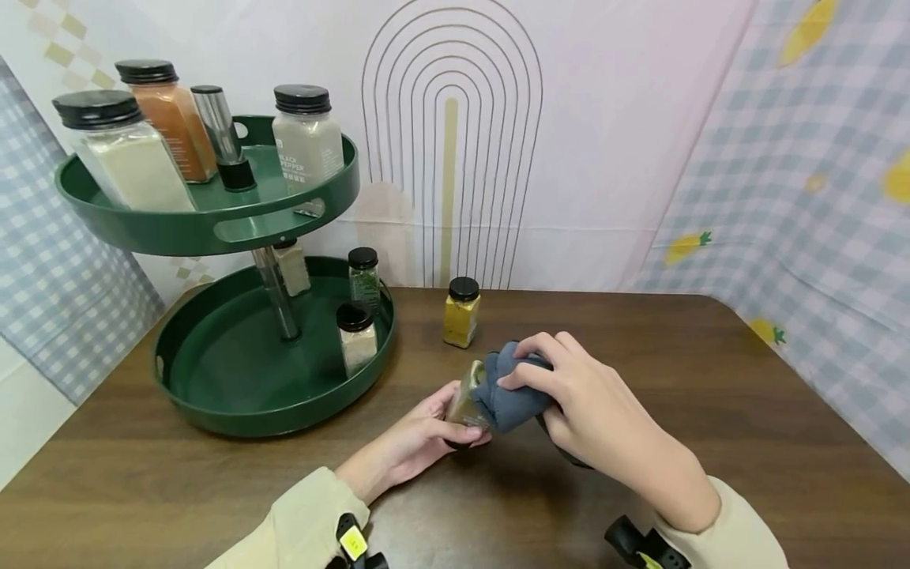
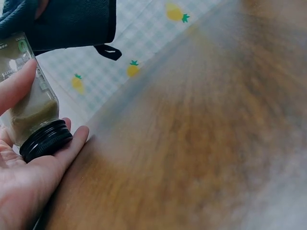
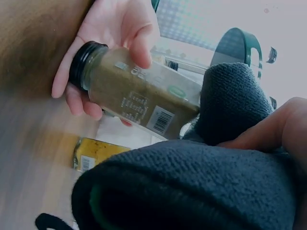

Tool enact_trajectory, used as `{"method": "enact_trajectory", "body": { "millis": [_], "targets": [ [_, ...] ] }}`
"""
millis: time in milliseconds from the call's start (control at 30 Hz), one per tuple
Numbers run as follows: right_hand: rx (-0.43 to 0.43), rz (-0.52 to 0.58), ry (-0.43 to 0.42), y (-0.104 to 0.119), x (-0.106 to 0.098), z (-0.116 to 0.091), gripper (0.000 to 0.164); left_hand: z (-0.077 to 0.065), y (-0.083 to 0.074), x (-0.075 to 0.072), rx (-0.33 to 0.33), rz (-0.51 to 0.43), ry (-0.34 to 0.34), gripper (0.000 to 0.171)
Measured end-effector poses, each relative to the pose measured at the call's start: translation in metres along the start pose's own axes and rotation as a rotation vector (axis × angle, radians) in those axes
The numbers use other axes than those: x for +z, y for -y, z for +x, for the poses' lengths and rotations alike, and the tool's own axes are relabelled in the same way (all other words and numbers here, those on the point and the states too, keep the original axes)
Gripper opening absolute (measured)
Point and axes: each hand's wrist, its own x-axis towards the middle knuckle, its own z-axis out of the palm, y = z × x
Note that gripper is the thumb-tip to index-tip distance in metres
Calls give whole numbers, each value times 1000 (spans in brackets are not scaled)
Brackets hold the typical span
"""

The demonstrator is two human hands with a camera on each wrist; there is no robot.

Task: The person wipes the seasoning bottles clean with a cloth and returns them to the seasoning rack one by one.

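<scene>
Tabletop of dark brown wood [image 1: 711, 379], with a soft sheen and faint grain, spreads across the lower part of the head view. Behind it stands a pale backdrop [image 1: 626, 118] printed with nested line arches at upper centre; at the right edge hangs blue-and-white checked fabric [image 1: 803, 205] with yellow fruit on it (some wear green leafy tops), and similar checks show at far left.

At lower centre, a person in pale yellow sleeves [image 1: 306, 514] works with both hands. The left hand [image 1: 426, 435] holds a clear spice jar [image 1: 465, 399] filled with brownish powder, thumb on one side and fingers beneath, the grip nearly closed to the jar's width. The jar is tilted above the table, its black lid pointing toward the lower left. The right hand [image 1: 590, 395], just to the right, has its fingers bent around a bunched blue-grey cloth [image 1: 508, 387], which touches and covers the jar's base end.

Just above the hands, a small yellow-filled jar [image 1: 460, 320] stands upright on the wood. On the left side rises a two-tier green stand [image 1: 249, 423]: three large jars and a silver-and-black cylinder [image 1: 223, 138] sit on its upper tray, three smaller black-lidded jars on the lower one.
</scene>
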Motion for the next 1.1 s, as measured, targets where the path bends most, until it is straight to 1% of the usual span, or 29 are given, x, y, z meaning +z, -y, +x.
{"method": "enact_trajectory", "body": {
  "millis": [133, 200, 333, 400, 433, 500, 533, 600, 633, 733, 800, 833, 900, 1033, 1100],
  "targets": [
    [19, -13, 29, -3, -2, 0, 48, 0, 1, -1, 9, -10, -3, 65],
    [36, -43, 38, -5, -3, 0, 47, 0, 1, -1, 13, -14, -7, 64],
    [76, -199, 38, -6, -5, -1, 44, 0, 0, -2, 18, -75, -26, 63],
    [95, -256, 0, -5, -6, 0, 45, -1, -1, -3, 20, -132, -32, 64],
    [102, -266, -28, -4, -6, 0, 45, -1, -1, -3, 21, -163, -30, 65],
    [105, -239, -100, -3, -6, 0, 45, -1, -2, -4, 21, -207, -14, 66],
    [97, -214, -138, -2, -6, 1, 46, -1, -3, -4, 23, -212, 0, 66],
    [66, -166, -204, 1, -6, 1, 46, -1, -3, -5, 25, -199, 33, 65],
    [48, -146, -228, 2, -5, 2, 46, -1, -3, -5, 29, -172, 49, 64],
    [10, -77, -284, 6, -2, 3, 47, 0, -2, -4, 38, -59, 92, 60],
    [-4, -47, -302, 9, 1, 4, 47, 1, -1, -3, 37, 8, 111, 61],
    [-15, -54, -293, 11, 4, 4, 47, 1, -1, -2, 36, 36, 118, 62],
    [-28, -91, -262, 15, 12, 4, 47, 2, -1, 0, 30, 59, 119, 64],
    [-33, -175, -183, 20, 24, 3, 48, 2, -2, 0, 13, 31, 114, 67],
    [-14, -169, -168, 20, 25, 3, 48, 1, -2, -1, 9, 11, 122, 67]
  ]
}}
